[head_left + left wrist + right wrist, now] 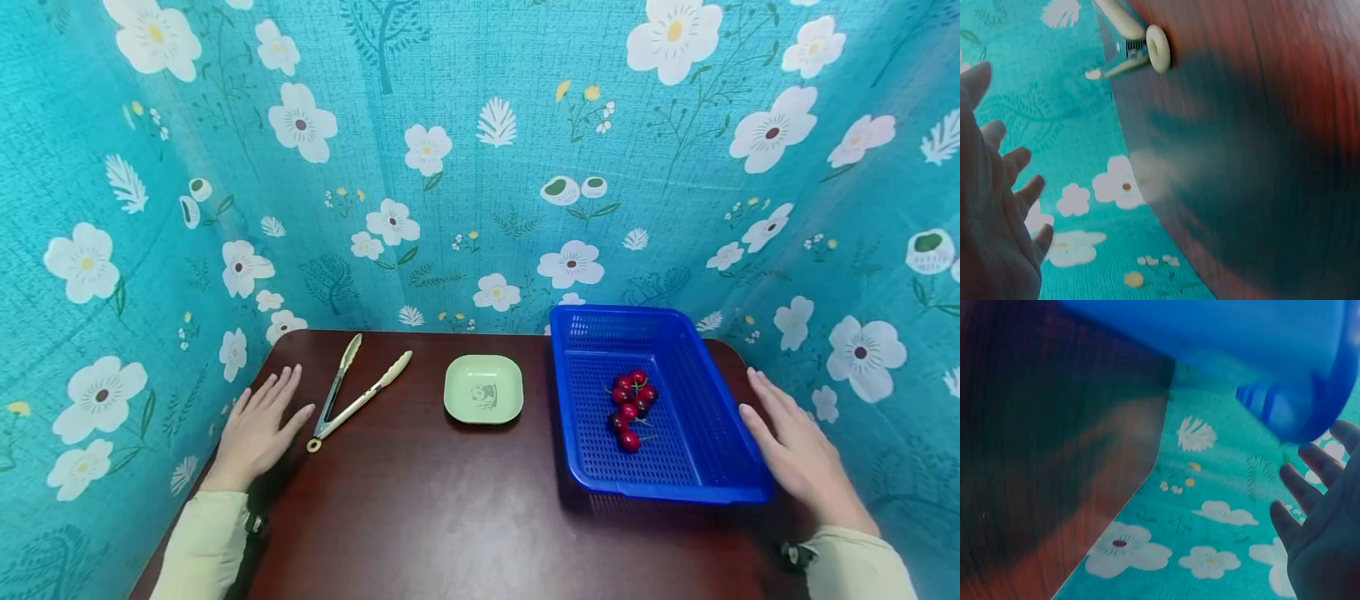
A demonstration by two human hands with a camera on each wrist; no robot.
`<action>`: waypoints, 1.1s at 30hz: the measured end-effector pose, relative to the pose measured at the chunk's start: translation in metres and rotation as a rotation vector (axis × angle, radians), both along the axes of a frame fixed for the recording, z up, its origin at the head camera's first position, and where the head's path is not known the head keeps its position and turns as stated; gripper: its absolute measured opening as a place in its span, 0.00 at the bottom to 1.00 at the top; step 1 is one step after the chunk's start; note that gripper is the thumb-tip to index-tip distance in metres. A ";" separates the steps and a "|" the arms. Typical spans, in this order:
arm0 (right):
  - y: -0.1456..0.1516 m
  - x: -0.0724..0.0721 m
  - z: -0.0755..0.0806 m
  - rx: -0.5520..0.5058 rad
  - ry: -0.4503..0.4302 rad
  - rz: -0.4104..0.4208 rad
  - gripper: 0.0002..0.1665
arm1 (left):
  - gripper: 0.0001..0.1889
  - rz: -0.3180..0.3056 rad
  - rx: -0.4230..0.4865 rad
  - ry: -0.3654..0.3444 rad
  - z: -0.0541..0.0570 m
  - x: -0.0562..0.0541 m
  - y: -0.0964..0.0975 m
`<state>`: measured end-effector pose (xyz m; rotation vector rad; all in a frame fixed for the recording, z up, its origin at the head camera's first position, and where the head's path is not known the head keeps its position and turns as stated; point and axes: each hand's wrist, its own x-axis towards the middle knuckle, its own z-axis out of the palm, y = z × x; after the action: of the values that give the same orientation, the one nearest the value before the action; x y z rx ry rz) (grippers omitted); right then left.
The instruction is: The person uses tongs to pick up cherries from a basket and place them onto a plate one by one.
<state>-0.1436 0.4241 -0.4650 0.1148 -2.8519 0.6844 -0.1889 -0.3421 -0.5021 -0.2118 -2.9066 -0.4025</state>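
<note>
My left hand (257, 433) is at the table's left edge, fingers straight and holding nothing. Just right of it lies a pair of tongs (358, 406) with cream tips, arms spread apart, ring end toward me. In the left wrist view the tongs' ring (1159, 49) shows beyond the fingers. On the right, my right hand (804, 450) has extended fingers close beside the right rim of a blue plastic basket (712, 492). Several red cherries (630, 410) with stems lie on the basket's floor. The right wrist view shows the basket's side (1222, 331) above the fingers.
A small square green dish (483, 408) with a panda print sits mid-table, between tongs and basket. The dark brown wooden table (450, 517) has rounded far corners. Teal floral cloth (465, 192) hangs behind it and along both sides.
</note>
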 end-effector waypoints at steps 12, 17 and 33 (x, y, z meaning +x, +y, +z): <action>-0.031 0.000 0.002 -0.018 -0.114 -0.011 0.46 | 0.50 -0.004 -0.039 -0.152 -0.009 -0.015 0.030; -0.034 -0.002 -0.007 0.001 -0.123 -0.064 0.52 | 0.55 0.029 -0.016 -0.176 -0.016 -0.021 0.042; -0.027 -0.010 -0.021 -0.013 -0.188 -0.122 0.40 | 0.46 0.027 -0.062 -0.109 -0.027 -0.027 0.055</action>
<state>-0.1535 0.3971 -0.4862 -0.1311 -3.0008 0.7231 -0.2162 -0.2874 -0.5294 -0.1641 -3.0280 -0.3297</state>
